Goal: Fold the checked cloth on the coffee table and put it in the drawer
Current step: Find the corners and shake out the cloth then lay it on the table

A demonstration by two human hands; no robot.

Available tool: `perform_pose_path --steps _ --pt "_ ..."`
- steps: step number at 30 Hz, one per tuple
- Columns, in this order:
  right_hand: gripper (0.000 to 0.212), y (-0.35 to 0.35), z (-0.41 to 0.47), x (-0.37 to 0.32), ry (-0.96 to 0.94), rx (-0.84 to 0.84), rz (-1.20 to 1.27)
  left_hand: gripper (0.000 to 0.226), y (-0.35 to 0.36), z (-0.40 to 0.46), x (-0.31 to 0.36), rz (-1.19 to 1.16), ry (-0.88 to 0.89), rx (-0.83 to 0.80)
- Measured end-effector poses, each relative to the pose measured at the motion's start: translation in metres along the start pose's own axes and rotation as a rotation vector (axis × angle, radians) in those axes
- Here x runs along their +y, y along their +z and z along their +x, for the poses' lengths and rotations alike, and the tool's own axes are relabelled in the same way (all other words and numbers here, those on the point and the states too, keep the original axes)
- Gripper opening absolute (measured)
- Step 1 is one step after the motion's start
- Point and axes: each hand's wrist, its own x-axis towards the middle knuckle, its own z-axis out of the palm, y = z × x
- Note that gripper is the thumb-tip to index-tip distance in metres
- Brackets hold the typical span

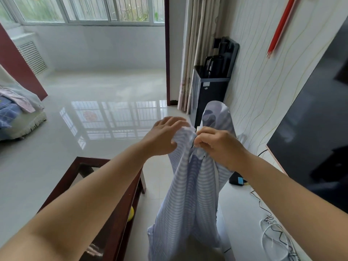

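Right hand (216, 146) pinches cloth (190, 185) top edge; left hand (163, 136) half-open, fingers touching fabric. Cloth hangs unfolded below hands — single pinch, slip risk — floor drop likely.

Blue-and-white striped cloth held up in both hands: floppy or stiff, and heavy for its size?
The blue-and-white striped cloth is probably floppy: it hangs in long soft folds below the right hand pinching its top edge. Likely light, since a fingertip pinch carries it while the left hand just touches the fabric with relaxed fingers. It would probably bunch up rather than slide if pushed.
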Motion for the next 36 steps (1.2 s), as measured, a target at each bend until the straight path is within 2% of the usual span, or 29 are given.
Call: perform_pose_path --steps 2,5,7,9,13,17,20,22,24,28,31,32,34,36 --pt "0.012 0.002 -0.006 0.002 -0.002 -0.019 -0.032 0.044 -0.003 0.011 0.018 -0.035 0.063 0.02" --pt "0.01 0.005 -0.015 0.007 0.054 0.021 -0.058 0.022 -0.003 0.014 0.038 -0.079 0.053 -0.062" --pt "0.006 0.005 -0.021 0.01 0.124 0.092 -0.061 0.019 0.004 0.005 0.035 -0.048 0.02 -0.08" --pt "0.004 0.006 -0.025 0.014 0.198 0.157 -0.069 0.013 0.01 -0.006 0.021 0.035 -0.098 -0.121" --pt "0.005 0.007 -0.034 0.03 0.358 0.282 -0.047 0.032 0.017 -0.027 -0.016 0.229 -0.319 -0.187" --pt "0.008 0.008 -0.036 0.051 0.538 0.373 0.008 0.026 0.02 -0.054 -0.041 0.212 -0.369 -0.164" --pt "0.009 0.013 -0.036 0.069 0.686 0.386 -0.004 0.021 0.004 -0.052 -0.038 0.219 -0.262 0.03" --pt "0.012 0.015 -0.038 0.084 0.812 0.367 -0.01 0.019 -0.023 -0.042 -0.028 0.102 -0.194 0.177" --pt "0.016 0.016 -0.039 0.096 0.901 0.316 -0.012 0.019 -0.053 -0.032 -0.009 -0.017 -0.097 0.224" --pt "0.02 0.013 -0.031 0.101 0.949 0.23 -0.05 0.02 -0.083 -0.021 0.038 -0.112 0.063 0.005" --pt "0.02 0.004 -0.02 0.103 0.953 0.21 -0.065 0.018 -0.089 -0.021 0.053 -0.208 0.02 -0.129" --pt "0.02 -0.001 -0.018 0.105 0.958 0.214 -0.065 0.021 -0.091 -0.022 0.053 -0.153 0.054 -0.11" --pt "0.019 -0.008 -0.019 0.112 0.974 0.226 -0.071 0.027 -0.095 -0.024 0.049 0.14 0.212 -0.015" --pt "0.02 -0.011 -0.023 0.115 0.979 0.252 -0.087 0.022 -0.1 -0.025 0.044 0.393 0.325 0.028"
